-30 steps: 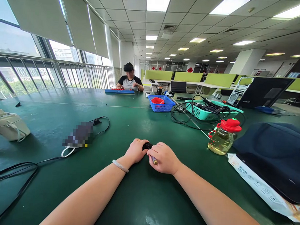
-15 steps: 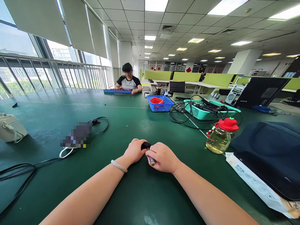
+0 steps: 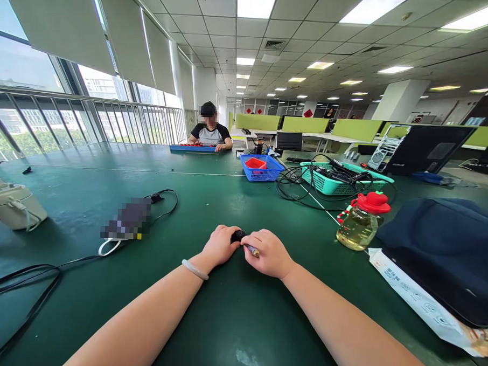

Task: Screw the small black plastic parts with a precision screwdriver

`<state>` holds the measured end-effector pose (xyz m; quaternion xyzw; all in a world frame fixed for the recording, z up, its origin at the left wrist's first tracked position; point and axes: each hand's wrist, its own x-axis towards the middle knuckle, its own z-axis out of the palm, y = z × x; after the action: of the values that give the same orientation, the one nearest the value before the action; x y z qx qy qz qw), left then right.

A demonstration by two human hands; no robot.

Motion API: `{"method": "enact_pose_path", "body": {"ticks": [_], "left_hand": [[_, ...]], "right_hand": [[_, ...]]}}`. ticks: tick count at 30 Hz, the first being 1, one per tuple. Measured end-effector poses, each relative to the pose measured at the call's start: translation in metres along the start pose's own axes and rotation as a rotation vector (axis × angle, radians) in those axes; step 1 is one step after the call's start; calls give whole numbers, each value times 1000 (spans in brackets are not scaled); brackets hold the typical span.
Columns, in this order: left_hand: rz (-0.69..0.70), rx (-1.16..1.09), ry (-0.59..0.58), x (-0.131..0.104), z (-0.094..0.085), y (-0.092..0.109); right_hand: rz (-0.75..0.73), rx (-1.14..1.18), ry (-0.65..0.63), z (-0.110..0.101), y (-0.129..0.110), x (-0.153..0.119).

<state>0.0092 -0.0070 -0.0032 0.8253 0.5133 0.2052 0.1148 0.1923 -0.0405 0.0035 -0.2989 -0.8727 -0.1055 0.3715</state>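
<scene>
My left hand (image 3: 221,243), with a pale bangle (image 3: 195,270) at its wrist, rests on the dark green table (image 3: 222,322). Its fingers are closed on a small black object (image 3: 237,236), mostly covered, whose kind I cannot make out. Close beside it, my right hand (image 3: 268,252) grips a slim pen-like tool (image 3: 252,250) with a gold-coloured rear end. The tool's front end points toward the black object; the fingers hide its tip, so I cannot tell if the two touch.
A jar with a red lid (image 3: 360,223) stands right of my hands, near a dark blue bag (image 3: 443,240). Beyond lie a blue basket (image 3: 260,173) and a green basket (image 3: 328,185) of cables. Left are a power bank-sized blurred item (image 3: 127,218) and a beige container (image 3: 14,205). A person (image 3: 209,130) sits opposite.
My right hand has shifted slightly to the right, and the tool's rear end has swung right and up. My left hand stays on the black object.
</scene>
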Motion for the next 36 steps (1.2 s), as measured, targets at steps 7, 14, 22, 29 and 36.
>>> {"method": "enact_pose_path", "body": {"ticks": [7, 14, 22, 29, 36], "left_hand": [[-11, -9, -6, -1, -1, 1], [-35, -21, -23, -2, -2, 2], [-19, -8, -27, -2, -3, 3], [-29, -9, -31, -1, -1, 1], [-60, -36, -33, -1, -2, 3]], "right_hand": [[60, 93, 34, 1, 1, -3], [69, 117, -17, 0, 0, -3], [246, 182, 64, -2, 3, -3], [227, 169, 87, -2, 3, -3], [-25, 69, 77, -1, 0, 0]]}}
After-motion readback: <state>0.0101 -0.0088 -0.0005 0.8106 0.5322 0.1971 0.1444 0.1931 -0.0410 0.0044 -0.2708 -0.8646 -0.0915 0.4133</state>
